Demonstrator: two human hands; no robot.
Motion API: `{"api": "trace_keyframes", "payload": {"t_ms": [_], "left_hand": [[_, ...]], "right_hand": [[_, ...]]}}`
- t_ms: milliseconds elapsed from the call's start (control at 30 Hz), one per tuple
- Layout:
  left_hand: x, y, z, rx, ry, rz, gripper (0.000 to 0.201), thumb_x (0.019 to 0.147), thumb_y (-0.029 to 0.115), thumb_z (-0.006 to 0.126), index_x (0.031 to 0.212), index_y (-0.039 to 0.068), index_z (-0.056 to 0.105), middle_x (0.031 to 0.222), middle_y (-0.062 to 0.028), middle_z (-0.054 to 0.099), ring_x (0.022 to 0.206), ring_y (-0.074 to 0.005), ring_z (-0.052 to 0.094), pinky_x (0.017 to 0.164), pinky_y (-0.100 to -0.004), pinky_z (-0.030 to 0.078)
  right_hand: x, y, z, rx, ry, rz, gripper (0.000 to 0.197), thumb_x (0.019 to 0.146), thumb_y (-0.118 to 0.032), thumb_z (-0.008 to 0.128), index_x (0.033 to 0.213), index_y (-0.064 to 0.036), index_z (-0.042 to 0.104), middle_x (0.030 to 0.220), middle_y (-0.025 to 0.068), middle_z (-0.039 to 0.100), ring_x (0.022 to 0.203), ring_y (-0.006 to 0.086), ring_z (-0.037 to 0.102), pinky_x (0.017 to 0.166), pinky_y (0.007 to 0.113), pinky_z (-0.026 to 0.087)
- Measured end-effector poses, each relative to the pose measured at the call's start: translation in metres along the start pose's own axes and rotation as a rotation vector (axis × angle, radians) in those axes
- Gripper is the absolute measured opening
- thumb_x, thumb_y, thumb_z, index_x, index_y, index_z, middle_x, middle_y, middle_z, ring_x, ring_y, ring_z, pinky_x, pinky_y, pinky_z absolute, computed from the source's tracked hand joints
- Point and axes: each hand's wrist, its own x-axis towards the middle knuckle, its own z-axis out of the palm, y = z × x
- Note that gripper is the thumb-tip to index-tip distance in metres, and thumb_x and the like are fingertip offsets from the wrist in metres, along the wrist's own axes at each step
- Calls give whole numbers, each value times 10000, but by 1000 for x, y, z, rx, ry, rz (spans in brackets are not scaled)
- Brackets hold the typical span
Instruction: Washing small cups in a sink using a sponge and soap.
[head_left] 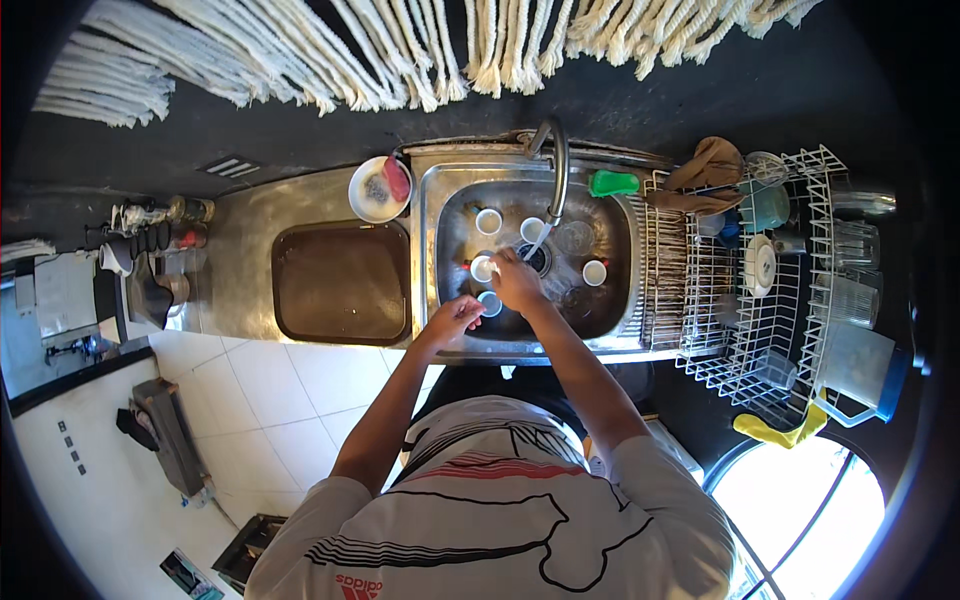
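Note:
Several small white cups stand in the steel sink. Over one white cup at the left side, my right hand bends its fingers closed at the rim, just beside the water stream from the curved tap. My left hand is at the sink's near left edge, fingers curled together next to another cup; what they hold, if anything, is too small to make out. Farther back are two more cups, one at the left and one by the tap. A cup stands at the right.
Left of the sink lies a dark rectangular tray, with a white bowl of suds and a reddish cloth behind it. A green item rests on the back right rim. A white wire dish rack holds glassware on the right.

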Motion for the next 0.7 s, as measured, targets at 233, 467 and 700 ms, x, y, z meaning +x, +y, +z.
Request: {"api": "trace_keyframes", "payload": {"t_ms": [233, 467, 700], "left_hand": [[-3, 28, -3, 47, 2, 31, 184, 997, 181, 557, 1076, 15, 577, 862, -50, 623, 777, -120, 595, 713, -260, 498], [-6, 25, -16, 84, -5, 10, 191, 995, 171, 557, 1095, 10, 577, 943, -66, 633, 788, -122, 600, 714, -260, 507], [9, 35, -20, 167, -78, -52, 197, 991, 159, 558, 1109, 4, 577, 955, -68, 641, 814, -128, 606, 724, -267, 510]], "right_hand": [[88, 24, 71, -324, -202, 229, 241, 836, -127, 593, 1050, -31, 650, 1167, 184, 589, 1014, 385, 633, 845, 478, 530], [89, 34, 94, -283, 174, 139, 267, 791, -157, 659, 1034, -51, 623, 966, 155, 659, 957, 363, 642, 872, 448, 521], [89, 20, 53, 1119, 172, 748, 458, 734, -372, 838, 1014, -112, 585, 798, -8, 583, 662, 140, 580, 582, 292, 469]]}}
